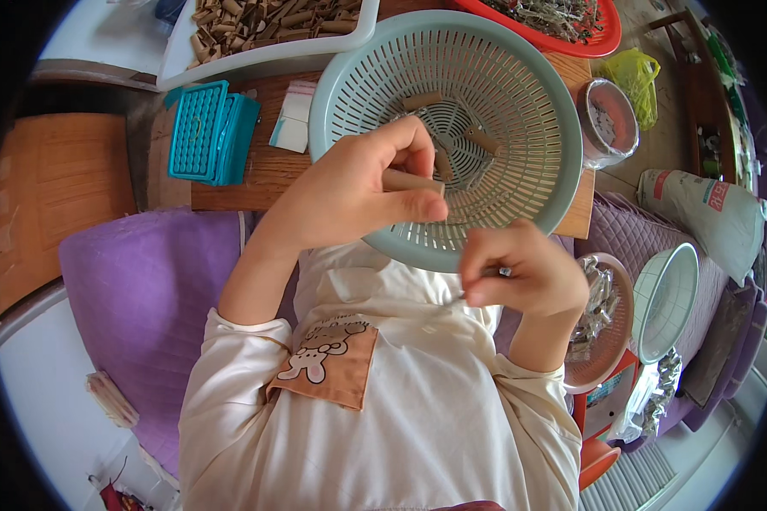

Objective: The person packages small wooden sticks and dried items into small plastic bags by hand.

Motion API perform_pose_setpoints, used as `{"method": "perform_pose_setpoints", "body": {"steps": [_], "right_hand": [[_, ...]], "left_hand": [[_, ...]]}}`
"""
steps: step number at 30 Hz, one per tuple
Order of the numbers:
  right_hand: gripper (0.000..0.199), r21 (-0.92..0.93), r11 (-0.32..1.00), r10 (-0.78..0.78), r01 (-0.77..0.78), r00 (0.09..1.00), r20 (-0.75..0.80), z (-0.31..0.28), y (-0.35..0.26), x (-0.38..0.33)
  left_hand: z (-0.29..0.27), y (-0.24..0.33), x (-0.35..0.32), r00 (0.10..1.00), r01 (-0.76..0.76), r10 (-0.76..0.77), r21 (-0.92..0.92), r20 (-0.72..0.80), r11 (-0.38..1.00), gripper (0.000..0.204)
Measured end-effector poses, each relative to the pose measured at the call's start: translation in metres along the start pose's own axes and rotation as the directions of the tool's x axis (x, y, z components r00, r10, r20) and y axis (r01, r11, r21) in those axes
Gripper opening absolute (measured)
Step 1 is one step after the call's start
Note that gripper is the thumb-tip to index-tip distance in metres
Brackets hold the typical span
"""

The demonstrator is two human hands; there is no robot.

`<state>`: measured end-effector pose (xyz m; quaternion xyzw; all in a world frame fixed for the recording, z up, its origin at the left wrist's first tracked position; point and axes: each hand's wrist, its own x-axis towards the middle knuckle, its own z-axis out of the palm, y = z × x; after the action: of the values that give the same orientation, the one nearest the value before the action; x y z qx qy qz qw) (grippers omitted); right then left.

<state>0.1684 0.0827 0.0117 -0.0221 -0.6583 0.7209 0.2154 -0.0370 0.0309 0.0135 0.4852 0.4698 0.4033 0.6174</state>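
Observation:
My left hand (358, 183) is closed around a small brown tube (413, 181), held over the near left part of a grey-green slotted plastic basket (337, 72). A few more brown tubes, such as one brown tube (483, 141), lie at the bottom of that basket with some clear, thin material. Beside the basket's near rim, my right hand (520, 268) is pinched on something slim; a shiny bit shows at the fingers and a blurred end sticks out toward my lap. Its kind cannot be made out.
A white tray (175, 64) piled with brown pieces stands at the far left. Teal ridged trays (198, 132) and a white card (291, 128) rest on the wooden table (268, 175). Right of me are a pink basket (622, 315) of silvery wrappers and a pale green basket (689, 298).

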Motion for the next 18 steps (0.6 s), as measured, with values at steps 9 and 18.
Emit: {"method": "perform_pose_setpoints", "body": {"steps": [9,18], "right_hand": [[0.008,0.174,0.973,0.23,-0.152,0.707,-0.669,0.026,-0.01,0.017],[0.007,-0.578,0.686,0.022,-0.442,0.807,-0.59,0.026,-0.009,0.015]], "left_hand": [[0.006,0.003,-0.025,0.964,-0.247,0.2,0.319,0.173,0.915,0.034],[0.008,-0.008,-0.032,0.99,-0.058,0.09,-0.265,0.113,0.963,0.036]]}}
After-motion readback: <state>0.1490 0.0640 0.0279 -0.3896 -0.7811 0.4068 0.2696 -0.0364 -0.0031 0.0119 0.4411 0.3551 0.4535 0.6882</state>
